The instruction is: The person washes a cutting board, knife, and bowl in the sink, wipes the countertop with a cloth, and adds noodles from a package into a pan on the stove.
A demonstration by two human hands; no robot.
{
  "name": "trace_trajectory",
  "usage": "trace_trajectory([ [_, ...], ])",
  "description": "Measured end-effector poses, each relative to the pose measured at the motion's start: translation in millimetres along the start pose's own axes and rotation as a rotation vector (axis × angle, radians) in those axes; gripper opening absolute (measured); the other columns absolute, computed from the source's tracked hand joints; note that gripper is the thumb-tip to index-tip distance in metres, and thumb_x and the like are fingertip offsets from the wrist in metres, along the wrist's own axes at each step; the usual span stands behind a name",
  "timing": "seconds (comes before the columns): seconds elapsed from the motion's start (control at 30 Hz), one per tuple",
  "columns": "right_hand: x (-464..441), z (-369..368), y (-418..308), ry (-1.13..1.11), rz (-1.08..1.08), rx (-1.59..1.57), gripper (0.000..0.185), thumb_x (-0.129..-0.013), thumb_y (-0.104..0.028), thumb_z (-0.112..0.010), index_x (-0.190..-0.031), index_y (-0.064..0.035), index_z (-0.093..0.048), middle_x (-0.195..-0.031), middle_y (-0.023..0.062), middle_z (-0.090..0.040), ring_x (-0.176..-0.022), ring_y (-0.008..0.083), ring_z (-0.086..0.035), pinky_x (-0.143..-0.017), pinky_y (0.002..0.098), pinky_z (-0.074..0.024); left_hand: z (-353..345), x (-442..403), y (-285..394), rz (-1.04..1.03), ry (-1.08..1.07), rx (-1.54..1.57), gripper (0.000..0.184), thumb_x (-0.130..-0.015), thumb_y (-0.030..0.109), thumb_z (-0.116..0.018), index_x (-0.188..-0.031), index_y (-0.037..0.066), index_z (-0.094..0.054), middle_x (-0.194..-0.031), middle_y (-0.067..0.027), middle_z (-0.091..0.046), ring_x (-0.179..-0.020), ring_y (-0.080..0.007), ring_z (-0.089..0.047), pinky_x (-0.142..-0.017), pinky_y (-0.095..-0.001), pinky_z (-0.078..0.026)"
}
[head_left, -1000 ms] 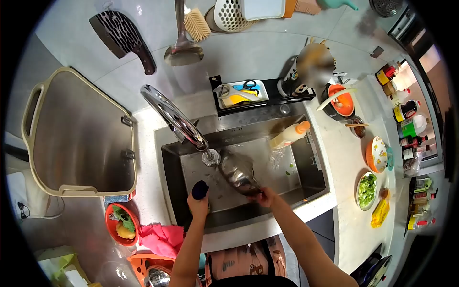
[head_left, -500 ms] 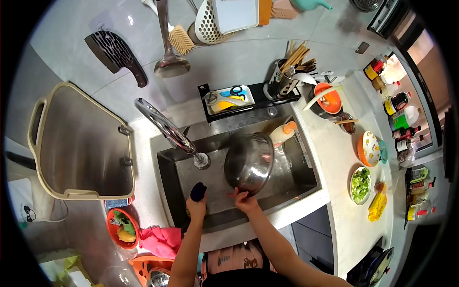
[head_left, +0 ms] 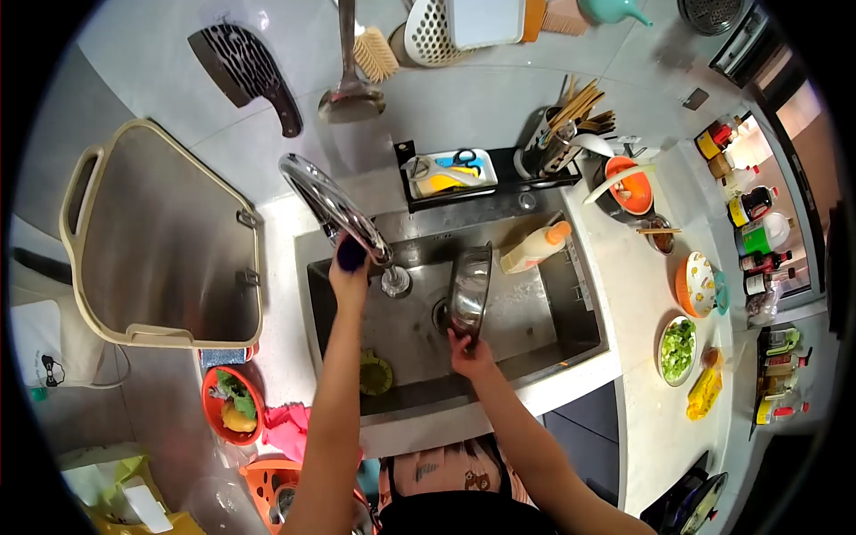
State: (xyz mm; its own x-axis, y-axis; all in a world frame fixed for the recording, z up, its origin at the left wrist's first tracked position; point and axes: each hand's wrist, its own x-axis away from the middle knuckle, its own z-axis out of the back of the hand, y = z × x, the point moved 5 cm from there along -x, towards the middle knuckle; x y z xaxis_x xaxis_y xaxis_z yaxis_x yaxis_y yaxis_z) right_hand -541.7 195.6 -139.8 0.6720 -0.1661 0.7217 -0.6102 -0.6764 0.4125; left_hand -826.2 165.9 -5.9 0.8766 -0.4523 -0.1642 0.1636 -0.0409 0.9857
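Observation:
My right hand [head_left: 471,355] is closed on the rim of a shiny metal bowl [head_left: 470,290], which is tipped on its side over the sink [head_left: 419,334]. My left hand [head_left: 350,283] is raised beside the chrome tap [head_left: 334,205], over the left part of the sink. Its fingers are closed around a small dark purple thing [head_left: 351,253] whose kind I cannot make out. Water comes from the tap near the sink's middle left. A yellow-green round thing [head_left: 375,374] lies in the sink's front left corner, and a bottle with an orange cap [head_left: 537,248] stands at the back right.
To the left are a cutting board [head_left: 165,241], a red bowl of vegetables [head_left: 234,406] and a pink cloth [head_left: 287,431]. On the right counter stand a plate of chopped greens [head_left: 678,349], an orange bowl [head_left: 695,283] and a yellow packet [head_left: 705,392]. A black rack [head_left: 504,189] runs behind the sink.
My left hand has moved up and away from me with the dark thing, to beside the tap. The bowl has turned further onto its side. The yellow-green round thing in the sink has come into view.

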Motion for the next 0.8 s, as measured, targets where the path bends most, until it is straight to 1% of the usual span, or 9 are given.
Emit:
trace_trajectory([
  [0.03, -8.1, 1.9, 10.4, 0.046, 0.024, -0.047, 0.031, -0.089, -0.017, -0.041, -0.11, 0.0032, -0.052, -0.107, 0.0209, -0.056, -0.091, 0.0244, -0.059, -0.055, 0.0232, -0.0569, -6.7, -7.3, 6.0, 0.18, -0.145, -0.137, 0.029, -0.077, 0.001, -0.063, -0.105, -0.002, -0.06, -0.078, -0.0015, -0.06, -0.065, -0.011, -0.054, -0.061, -0.0259, -0.044],
  [0.1, -18.8, -3.9, 37.0, 0.066, -0.03, -0.095, 0.032, -0.09, -0.019, -0.039, -0.108, 0.0022, -0.054, -0.105, 0.0201, -0.057, -0.075, 0.0213, -0.062, -0.054, 0.0253, -0.0568, 1.7, -9.4, -4.6, 0.27, -0.118, -0.063, 0.02, -0.078, 0.005, -0.064, -0.098, 0.001, -0.063, -0.067, 0.003, -0.054, -0.054, -0.0085, -0.047, -0.05, -0.0257, -0.039],
  [0.23, -39.0, -5.9, 71.2, 0.082, -0.127, -0.109, 0.03, -0.09, -0.022, -0.04, -0.101, 0.0008, -0.057, -0.105, 0.0164, -0.059, -0.068, 0.0197, -0.064, -0.056, 0.0278, -0.0573, 16.3, 28.3, 42.1, 0.276, -0.195, 0.224, 0.026, -0.081, 0.012, -0.065, -0.105, 0.002, -0.061, -0.071, 0.0041, -0.053, -0.061, -0.0045, -0.046, -0.055, -0.0216, -0.037],
  [0.3, -44.4, -6.7, 84.0, 0.134, -0.105, -0.128, 0.03, -0.09, -0.023, -0.041, -0.103, -0.0003, -0.057, -0.107, 0.0151, -0.058, -0.069, 0.0194, -0.065, -0.056, 0.0284, -0.0575, 19.2, 44.0, 59.4, 0.211, -0.346, 0.082, 0.033, -0.078, 0.01, -0.068, -0.109, 0.0, -0.059, -0.077, 0.0035, -0.058, -0.071, -0.0053, -0.051, -0.063, -0.0217, -0.042],
  [0.4, -50.7, -7.6, 93.0, 0.118, -0.132, -0.123, 0.032, -0.09, -0.024, -0.042, -0.112, -0.0021, -0.052, -0.107, 0.0133, -0.059, -0.069, 0.0195, -0.065, -0.056, 0.0295, -0.0576, 0.0, 49.9, 57.5, -0.03, -0.513, -0.043, 0.036, -0.078, 0.005, -0.066, -0.113, 0.001, -0.056, -0.102, -0.0036, -0.064, -0.083, -0.0069, -0.054, -0.074, -0.0231, -0.044],
  [0.43, -57.0, -5.0, 89.3, 0.095, -0.15, -0.115, 0.034, -0.09, -0.024, -0.042, -0.116, -0.0028, -0.049, -0.108, 0.0127, -0.059, -0.07, 0.0196, -0.065, -0.056, 0.0299, -0.0577, -6.2, 48.0, 47.3, 0.043, -0.564, -0.047, 0.033, -0.075, 0.002, -0.068, -0.107, 0.0, -0.058, -0.108, -0.0064, -0.062, -0.085, -0.0068, -0.053, -0.076, -0.0235, -0.044],
  [0.6, -52.8, 14.5, 67.8, 0.091, -0.233, -0.159, 0.039, -0.094, -0.03, -0.03, -0.111, -0.0052, -0.055, -0.11, 0.0139, -0.057, -0.077, 0.0184, -0.064, -0.059, 0.0302, -0.0584, -27.0, 46.1, 54.2, -0.035, -0.506, -0.014, 0.026, -0.075, 0.004, -0.069, -0.099, -0.001, -0.06, -0.106, -0.0065, -0.063, -0.083, -0.0076, -0.053, -0.074, -0.0233, -0.044],
  [0.73, -37.1, 25.1, 46.2, 0.1, -0.18, -0.166, 0.033, -0.092, -0.025, -0.036, -0.113, -0.0041, -0.051, -0.103, 0.0151, -0.059, -0.078, 0.02, -0.063, -0.059, 0.0302, -0.0582, -32.1, 46.3, 66.1, -0.095, -0.56, -0.017, 0.024, -0.074, 0.004, -0.069, -0.097, -0.001, -0.061, -0.097, -0.0049, -0.064, -0.076, -0.0078, -0.054, -0.068, -0.0243, -0.045],
  [0.8, -32.3, 31.3, 33.1, 0.083, -0.081, -0.136, 0.036, -0.088, -0.019, -0.045, -0.12, -0.0024, -0.039, -0.102, 0.0173, -0.059, -0.076, 0.0223, -0.064, -0.059, 0.0306, -0.0577, -33.3, 51.7, 61.8, 0.068, -0.56, -0.008, 0.025, -0.071, 0.004, -0.071, -0.094, -0.001, -0.063, -0.086, -0.0052, -0.065, -0.075, -0.0072, -0.056, -0.067, -0.0244, -0.046],
])
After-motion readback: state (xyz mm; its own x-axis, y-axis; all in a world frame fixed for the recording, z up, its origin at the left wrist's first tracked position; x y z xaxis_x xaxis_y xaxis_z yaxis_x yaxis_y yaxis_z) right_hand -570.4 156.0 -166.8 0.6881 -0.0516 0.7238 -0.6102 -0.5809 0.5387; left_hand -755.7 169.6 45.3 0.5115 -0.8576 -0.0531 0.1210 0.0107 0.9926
